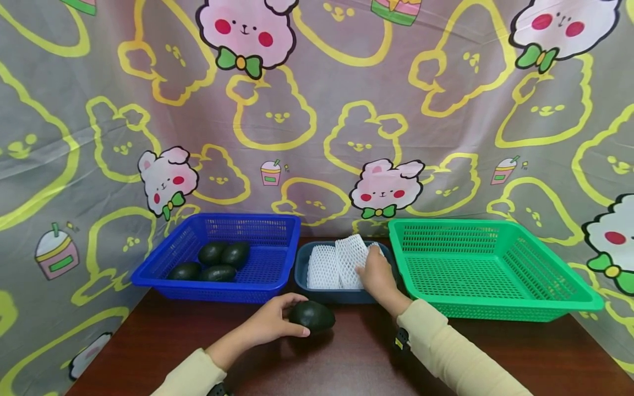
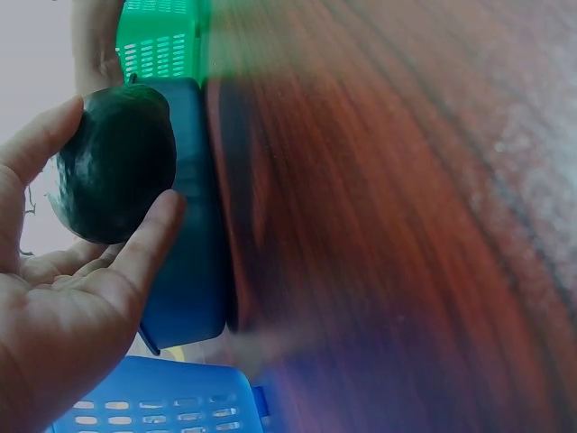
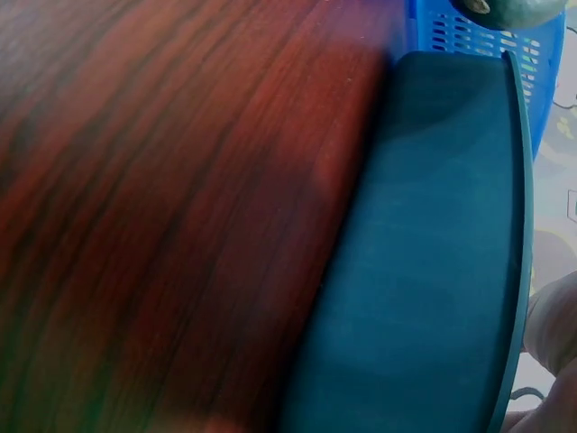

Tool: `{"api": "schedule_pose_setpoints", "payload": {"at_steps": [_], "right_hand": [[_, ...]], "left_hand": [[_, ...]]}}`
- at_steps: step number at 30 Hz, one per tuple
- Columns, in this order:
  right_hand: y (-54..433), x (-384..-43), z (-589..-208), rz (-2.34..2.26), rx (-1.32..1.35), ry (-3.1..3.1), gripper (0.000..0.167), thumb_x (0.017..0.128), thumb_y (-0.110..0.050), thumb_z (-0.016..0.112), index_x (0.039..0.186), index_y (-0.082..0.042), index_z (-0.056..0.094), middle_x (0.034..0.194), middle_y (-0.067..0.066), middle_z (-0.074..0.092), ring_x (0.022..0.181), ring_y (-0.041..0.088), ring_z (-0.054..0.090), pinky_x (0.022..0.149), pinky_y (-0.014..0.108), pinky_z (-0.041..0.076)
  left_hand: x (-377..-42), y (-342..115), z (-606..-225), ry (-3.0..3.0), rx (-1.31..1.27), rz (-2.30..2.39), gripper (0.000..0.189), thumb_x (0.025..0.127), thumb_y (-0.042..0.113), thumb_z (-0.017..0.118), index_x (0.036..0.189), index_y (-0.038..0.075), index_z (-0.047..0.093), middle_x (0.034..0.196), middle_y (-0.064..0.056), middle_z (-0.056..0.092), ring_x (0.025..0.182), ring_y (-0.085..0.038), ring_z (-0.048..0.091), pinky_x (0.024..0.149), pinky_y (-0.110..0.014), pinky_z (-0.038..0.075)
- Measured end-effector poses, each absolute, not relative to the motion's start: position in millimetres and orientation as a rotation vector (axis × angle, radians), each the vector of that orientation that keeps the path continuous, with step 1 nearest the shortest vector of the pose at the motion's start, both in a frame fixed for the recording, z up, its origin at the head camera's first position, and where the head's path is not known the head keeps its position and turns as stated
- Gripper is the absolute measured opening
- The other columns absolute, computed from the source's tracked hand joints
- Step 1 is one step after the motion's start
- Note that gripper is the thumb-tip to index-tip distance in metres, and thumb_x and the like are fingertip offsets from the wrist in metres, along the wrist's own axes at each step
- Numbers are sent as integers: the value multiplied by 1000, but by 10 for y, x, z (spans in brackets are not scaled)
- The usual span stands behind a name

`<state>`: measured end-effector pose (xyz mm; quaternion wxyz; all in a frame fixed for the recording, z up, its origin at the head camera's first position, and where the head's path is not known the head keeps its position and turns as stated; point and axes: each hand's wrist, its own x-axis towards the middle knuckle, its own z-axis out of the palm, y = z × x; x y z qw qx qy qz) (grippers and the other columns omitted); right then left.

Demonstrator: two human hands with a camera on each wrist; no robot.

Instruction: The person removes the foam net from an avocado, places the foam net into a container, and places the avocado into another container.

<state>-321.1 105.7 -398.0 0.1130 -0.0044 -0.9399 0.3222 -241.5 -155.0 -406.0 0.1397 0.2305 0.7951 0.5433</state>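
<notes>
My left hand (image 1: 272,322) grips a dark green avocado (image 1: 312,317) from its left side, thumb on the near side and fingers behind. In the left wrist view the avocado (image 2: 117,167) sits between thumb and fingers, in front of the tray. My right hand (image 1: 380,275) reaches over the front rim of a blue-grey tray (image 1: 337,297) and pinches a white foam net sleeve (image 1: 375,247) at its right end. Other foam net sleeves (image 1: 323,268) lie in the tray, one tilted up above the rim. In the right wrist view, only part of the right hand (image 3: 554,352) shows at the edge.
On the left, a blue basket (image 1: 218,293) holds several avocados (image 1: 218,273). A green basket (image 1: 495,305) stands right of the tray. All stand on a dark brown wooden table (image 1: 366,352), against a patterned cloth (image 1: 317,121).
</notes>
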Motion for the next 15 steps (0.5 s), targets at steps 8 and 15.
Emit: {"api": "schedule_pose_setpoints", "payload": {"at_steps": [8, 15], "right_hand": [[1049, -3185, -4002, 817, 130, -2676, 75, 79, -2, 79, 134, 18, 33, 128, 36, 43, 121, 46, 44, 100, 51, 39], [1032, -3141, -3971, 749, 210, -2613, 70, 76, 1, 80, 129, 17, 38, 116, 34, 47, 111, 47, 46, 94, 51, 42]], "left_hand": [[-2416, -1549, -4052, 2295, 660, 1573, 59, 77, 10, 82, 126, -6, 54, 115, -15, 61, 102, -25, 63, 83, -33, 54], [-2411, -1550, -4041, 2288, 661, 1581, 59, 77, 9, 82, 127, -6, 53, 115, -14, 61, 102, -24, 63, 82, -32, 54]]}}
